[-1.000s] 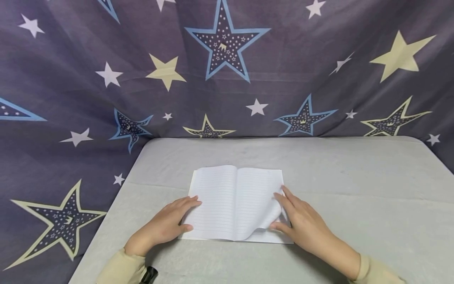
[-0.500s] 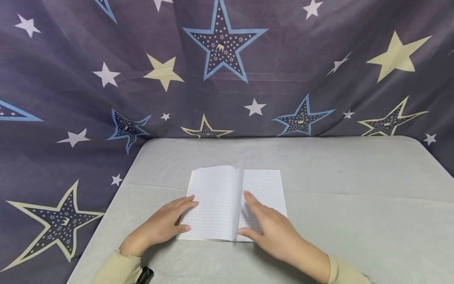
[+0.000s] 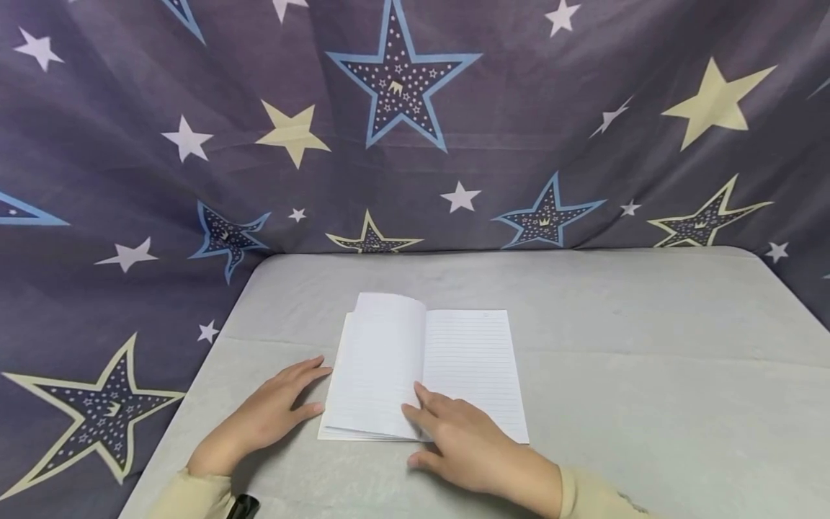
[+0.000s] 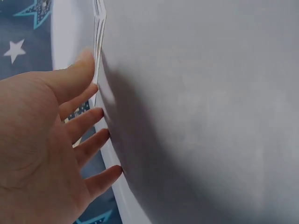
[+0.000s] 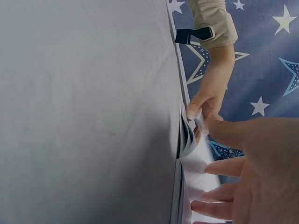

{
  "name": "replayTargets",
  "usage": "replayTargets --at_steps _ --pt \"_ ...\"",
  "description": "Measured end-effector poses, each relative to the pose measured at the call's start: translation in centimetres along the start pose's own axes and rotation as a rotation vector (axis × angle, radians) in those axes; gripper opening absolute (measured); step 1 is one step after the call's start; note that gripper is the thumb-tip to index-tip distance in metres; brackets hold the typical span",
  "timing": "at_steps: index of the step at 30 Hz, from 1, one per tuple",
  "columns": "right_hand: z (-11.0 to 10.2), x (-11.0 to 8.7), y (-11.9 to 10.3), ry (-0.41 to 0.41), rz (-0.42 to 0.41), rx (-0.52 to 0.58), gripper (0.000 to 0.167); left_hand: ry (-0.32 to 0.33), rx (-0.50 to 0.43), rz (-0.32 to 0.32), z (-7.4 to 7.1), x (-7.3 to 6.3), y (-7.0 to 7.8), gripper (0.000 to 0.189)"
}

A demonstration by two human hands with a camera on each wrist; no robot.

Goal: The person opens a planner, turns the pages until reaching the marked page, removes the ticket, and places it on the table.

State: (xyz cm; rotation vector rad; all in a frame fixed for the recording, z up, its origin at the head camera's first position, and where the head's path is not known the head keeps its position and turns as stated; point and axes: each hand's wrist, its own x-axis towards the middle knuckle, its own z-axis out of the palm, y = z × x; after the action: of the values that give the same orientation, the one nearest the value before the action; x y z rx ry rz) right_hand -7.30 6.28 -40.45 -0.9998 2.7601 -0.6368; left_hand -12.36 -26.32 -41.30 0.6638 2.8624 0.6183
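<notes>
An exercise book [image 3: 468,353] with ruled pages lies spread on the table in the head view. Its left-hand leaves [image 3: 382,360] bow upward slightly, the top one reaching past the others at the far edge. At the book's left edge is my left hand [image 3: 262,414], fingers extended and thumb apart. My right hand [image 3: 470,443] is over the lower part by the spine, index finger forward at the fold. In the left wrist view, the left thumb and fingertips are close to the stacked page edges [image 4: 99,32]. The right wrist view has the right fingers [image 5: 224,165] spread over the pages.
A grey cloth-covered table [image 3: 635,375] extends around the book. Behind it and to the left hangs a dark curtain [image 3: 506,122] printed with stars. A black strap [image 3: 243,507] shows at the left sleeve.
My right hand has swept a leaf from right to left across the spine, ending lower by the fold. The left hand has drawn back leftward off the page to the book's edge.
</notes>
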Motion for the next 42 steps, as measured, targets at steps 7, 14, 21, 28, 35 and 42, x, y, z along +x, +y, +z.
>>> replayTargets --at_steps 7,14,21,28,35,42 --pt "0.4 0.2 -0.1 -0.028 -0.022 -0.036 0.064 0.027 -0.022 -0.034 -0.6 0.3 0.3 0.042" --pt "0.5 0.4 0.0 -0.056 -0.023 -0.029 0.064 0.005 -0.004 0.021 0.5 0.9 2.2 0.049" --pt "-0.2 -0.3 1.0 0.029 -0.005 0.047 0.05 -0.089 0.021 0.009 0.9 1.1 2.7 0.063" --pt "-1.9 -2.4 4.2 0.142 0.006 0.105 0.039 -0.085 0.014 0.021 0.9 1.1 2.8 0.063" --pt "-3.7 -5.0 7.7 0.138 0.04 0.196 0.04 -0.075 0.012 0.016 0.9 1.1 2.9 0.063" --pt "-4.2 -5.6 9.9 0.139 0.055 0.177 0.053 -0.078 0.003 0.012 1.0 1.1 2.9 0.064"
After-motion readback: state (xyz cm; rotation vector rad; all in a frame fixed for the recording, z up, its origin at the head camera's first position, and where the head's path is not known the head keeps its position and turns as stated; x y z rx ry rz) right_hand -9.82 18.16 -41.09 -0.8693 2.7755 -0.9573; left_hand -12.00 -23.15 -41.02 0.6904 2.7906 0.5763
